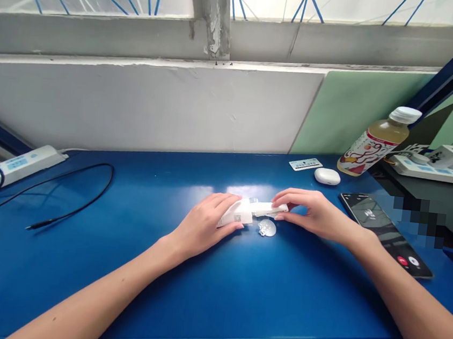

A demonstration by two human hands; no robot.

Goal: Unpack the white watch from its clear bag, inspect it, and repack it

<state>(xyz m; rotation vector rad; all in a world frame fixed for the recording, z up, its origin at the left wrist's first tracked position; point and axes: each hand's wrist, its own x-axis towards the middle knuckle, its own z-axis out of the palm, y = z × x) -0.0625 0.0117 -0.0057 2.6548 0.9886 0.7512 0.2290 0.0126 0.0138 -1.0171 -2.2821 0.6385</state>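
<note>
My left hand point(208, 221) is closed around a small white box point(242, 212) with a printed code on its side, just above the blue table point(214, 287). At the box's right end, my right hand point(311, 213) pinches a slim white piece point(270, 209) between thumb and fingers. That piece meets the box's end; whether it is part of the box or its contents I cannot tell. Below it on the table lies a small, round, whitish translucent thing point(268, 228) with an uneven left edge, touched by neither hand.
A phone point(382, 229) lies by my right forearm. Behind it are a white earbud case point(327, 176), a printed card point(305, 164) and a drink bottle point(370, 147). At left, a black cable point(80, 211) runs near a power strip point(20, 166). Another power strip point(432, 169) sits at far right.
</note>
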